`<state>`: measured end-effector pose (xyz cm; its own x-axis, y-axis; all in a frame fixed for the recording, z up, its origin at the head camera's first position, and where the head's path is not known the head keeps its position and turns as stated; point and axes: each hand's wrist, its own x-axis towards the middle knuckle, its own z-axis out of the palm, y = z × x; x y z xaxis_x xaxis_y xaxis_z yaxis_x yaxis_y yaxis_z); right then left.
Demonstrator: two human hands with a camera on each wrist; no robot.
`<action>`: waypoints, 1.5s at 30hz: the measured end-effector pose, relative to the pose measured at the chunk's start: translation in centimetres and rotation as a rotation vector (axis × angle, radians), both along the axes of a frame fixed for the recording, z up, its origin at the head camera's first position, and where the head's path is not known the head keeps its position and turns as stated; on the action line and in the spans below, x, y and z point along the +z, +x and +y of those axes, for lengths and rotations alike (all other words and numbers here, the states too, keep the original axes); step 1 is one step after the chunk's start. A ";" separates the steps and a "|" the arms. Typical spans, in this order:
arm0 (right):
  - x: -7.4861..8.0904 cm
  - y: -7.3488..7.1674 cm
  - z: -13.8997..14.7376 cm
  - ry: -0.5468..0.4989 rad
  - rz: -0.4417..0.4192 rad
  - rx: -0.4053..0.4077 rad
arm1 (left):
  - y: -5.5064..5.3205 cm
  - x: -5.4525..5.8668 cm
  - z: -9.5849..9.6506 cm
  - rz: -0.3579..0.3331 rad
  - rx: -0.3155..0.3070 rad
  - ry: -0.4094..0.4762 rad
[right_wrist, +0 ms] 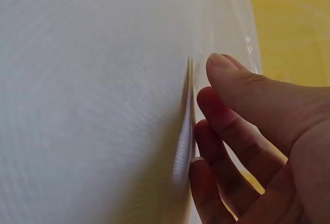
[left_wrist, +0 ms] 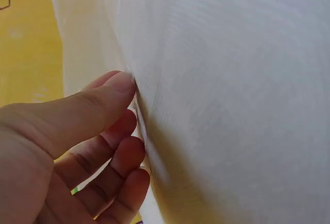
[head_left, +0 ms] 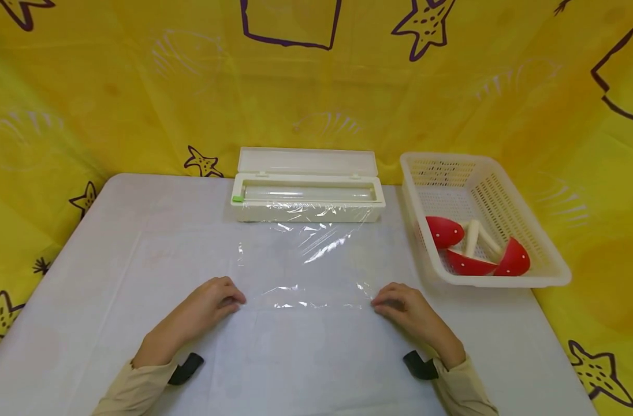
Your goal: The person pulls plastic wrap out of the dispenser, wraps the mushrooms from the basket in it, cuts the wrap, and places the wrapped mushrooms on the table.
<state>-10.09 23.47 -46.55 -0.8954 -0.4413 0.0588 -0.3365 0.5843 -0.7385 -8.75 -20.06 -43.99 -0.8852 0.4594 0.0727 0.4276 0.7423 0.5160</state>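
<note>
A clear sheet of plastic wrap (head_left: pixel 316 260) stretches from a white wrap dispenser (head_left: pixel 308 212) toward the front of the table. Its near left corner is pinched between thumb and forefinger of my left hand (head_left: pixel 212 303). My right hand (head_left: pixel 407 312) pinches the near right corner. Both wrist views show the thumb against the forefinger, with the left hand (left_wrist: pixel 87 131) and right hand (right_wrist: pixel 258 131) close above the white cloth. The dispenser's lid (head_left: pixel 308 162) stands raised, and the wrap roll (head_left: pixel 308 192) lies inside. A green tab (head_left: pixel 237 199) sits at its left end.
A white plastic basket (head_left: pixel 503 281) stands right of the dispenser, holding several red, white-dotted pieces (head_left: pixel 513 258) and pale stick-like pieces (head_left: pixel 471 238). White cloth covers the table (head_left: pixel 155 248). A yellow patterned curtain (head_left: pixel 316 86) hangs behind and at the sides.
</note>
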 end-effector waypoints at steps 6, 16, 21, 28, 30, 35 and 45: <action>-0.1 0.0 0.1 -0.003 0.013 -0.002 | 0.0 -0.3 -0.3 -0.012 -0.002 0.026; -0.1 0.0 0.3 0.021 0.073 -0.022 | -0.2 -1.0 -1.0 -0.115 0.010 0.145; 0.1 0.2 0.1 0.076 0.093 0.011 | -0.2 -1.3 -1.2 -0.137 0.022 0.170; 0.4 0.4 0.5 0.084 0.194 0.055 | -0.2 -1.6 -1.4 -0.145 0.019 0.215; 0.4 0.4 0.7 0.056 0.194 0.061 | -0.1 -1.7 -1.3 -0.147 0.018 0.226; 0.6 0.5 1.0 0.026 0.176 0.044 | 0.0 -1.9 -1.3 -0.142 0.027 0.219; 1.3 0.6 1.2 0.003 0.143 0.040 | 0.1 -2.0 -1.3 -0.091 0.018 0.211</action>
